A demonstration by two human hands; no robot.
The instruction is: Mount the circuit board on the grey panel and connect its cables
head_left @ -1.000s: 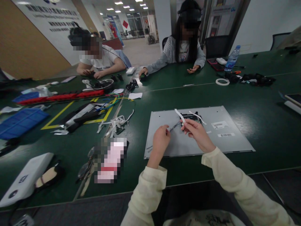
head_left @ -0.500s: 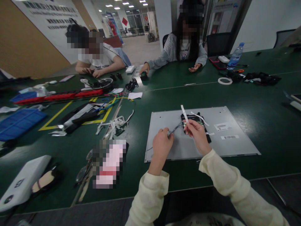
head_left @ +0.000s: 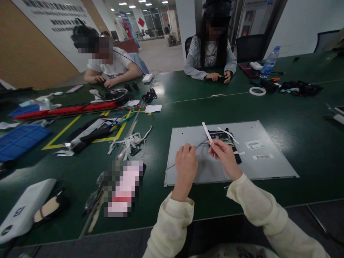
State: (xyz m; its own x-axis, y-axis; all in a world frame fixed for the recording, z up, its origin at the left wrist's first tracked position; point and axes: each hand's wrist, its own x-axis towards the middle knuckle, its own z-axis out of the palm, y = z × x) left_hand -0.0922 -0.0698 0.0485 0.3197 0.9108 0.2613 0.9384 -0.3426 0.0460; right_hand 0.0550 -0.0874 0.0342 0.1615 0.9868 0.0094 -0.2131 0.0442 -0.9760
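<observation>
A grey metal panel (head_left: 268,165) lies flat on the green table (head_left: 188,111) in front of me, with a small black circuit board (head_left: 225,138) at its top middle. My left hand (head_left: 186,165) is closed, pinching a thin grey cable (head_left: 200,145) above the panel. My right hand (head_left: 224,157) is closed on the other end of that cable, where a white flat strip (head_left: 206,132) sticks up from its fingers. A second white strip (head_left: 227,133) lies across the circuit board.
Two other people sit across the table. Loose white strips (head_left: 129,141), coloured wires, a red strip (head_left: 70,110), a blue tray (head_left: 21,138) and a white device (head_left: 24,209) lie at left. A tape roll (head_left: 257,91), a water bottle (head_left: 269,62) and black cables are at right.
My hands have stayed closed on the cable over the panel, shifting slightly. The person opposite has drawn both hands together around a dark object. The view has shifted a little.
</observation>
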